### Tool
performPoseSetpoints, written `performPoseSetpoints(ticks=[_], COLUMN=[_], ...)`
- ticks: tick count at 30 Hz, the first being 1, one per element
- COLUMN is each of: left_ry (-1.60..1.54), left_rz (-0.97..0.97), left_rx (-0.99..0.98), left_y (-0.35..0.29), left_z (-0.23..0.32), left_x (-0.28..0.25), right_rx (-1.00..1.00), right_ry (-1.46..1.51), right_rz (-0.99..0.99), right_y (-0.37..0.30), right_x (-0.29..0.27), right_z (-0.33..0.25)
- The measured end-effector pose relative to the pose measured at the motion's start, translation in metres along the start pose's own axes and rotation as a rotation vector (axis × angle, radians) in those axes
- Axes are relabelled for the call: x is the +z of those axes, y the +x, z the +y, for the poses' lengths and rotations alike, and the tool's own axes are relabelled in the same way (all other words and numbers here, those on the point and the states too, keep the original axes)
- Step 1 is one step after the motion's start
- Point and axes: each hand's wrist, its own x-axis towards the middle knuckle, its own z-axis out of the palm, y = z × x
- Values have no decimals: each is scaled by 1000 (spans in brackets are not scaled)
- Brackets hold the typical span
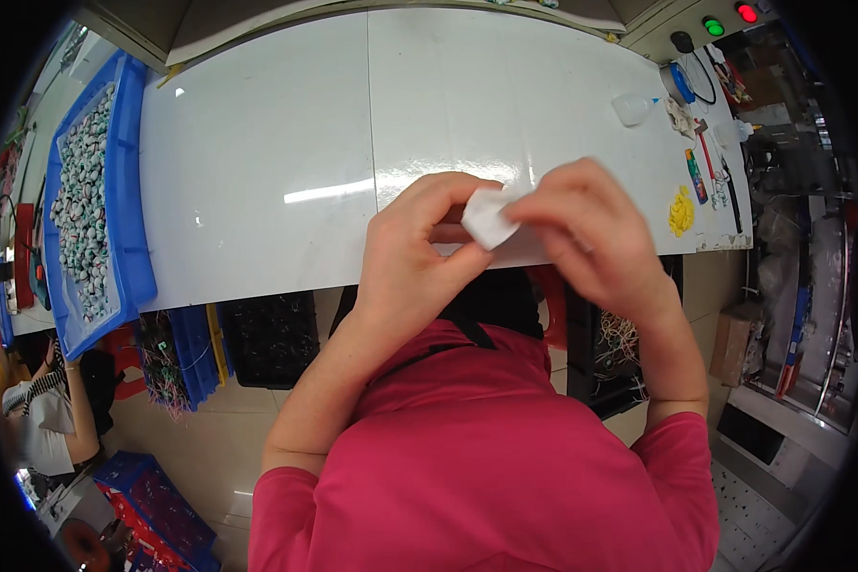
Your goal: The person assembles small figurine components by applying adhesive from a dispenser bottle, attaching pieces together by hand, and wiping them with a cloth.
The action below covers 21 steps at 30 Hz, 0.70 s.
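My left hand (pixel 405 248) is closed round a small white piece (pixel 487 221), soft-looking like folded paper or cloth, between thumb and fingers. From the right, my right hand (pixel 601 238) meets it with curled fingers that pinch at its right edge. Motion blurs the right hand somewhat, and its fingertips partly cover the piece. Both hands are above the near edge of the white worktable (pixel 267 143). Whether something else lies inside the white piece is hidden.
At the left stands a blue tray (pixel 135 191) full of small round white-and-green parts (pixel 86 200). On the table's right are a clear squeeze bottle (pixel 631 110), yellow bits (pixel 681 212) and several tools. Below are black bins (pixel 270 338). Another person (pixel 52 419) sits at the lower left.
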Motion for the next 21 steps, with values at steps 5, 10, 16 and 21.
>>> performPoseSetpoints(ticks=[5, 10, 16, 21], left_ry=[94, 63, 77, 86], left_rz=[28, 48, 14, 28], left_rx=[-22, -21, -2, -4], left_y=[-1, -1, -1, 0], left_z=[3, 3, 1, 4], left_x=[4, 6, 3, 6], right_rx=[-5, 124, -30, 139], right_ry=[-147, -117, -108, -206], right_rz=[-55, 34, -38, -48], right_y=[-9, -9, -4, -11], right_x=[-1, -14, 1, -9], right_z=[14, 17, 8, 28])
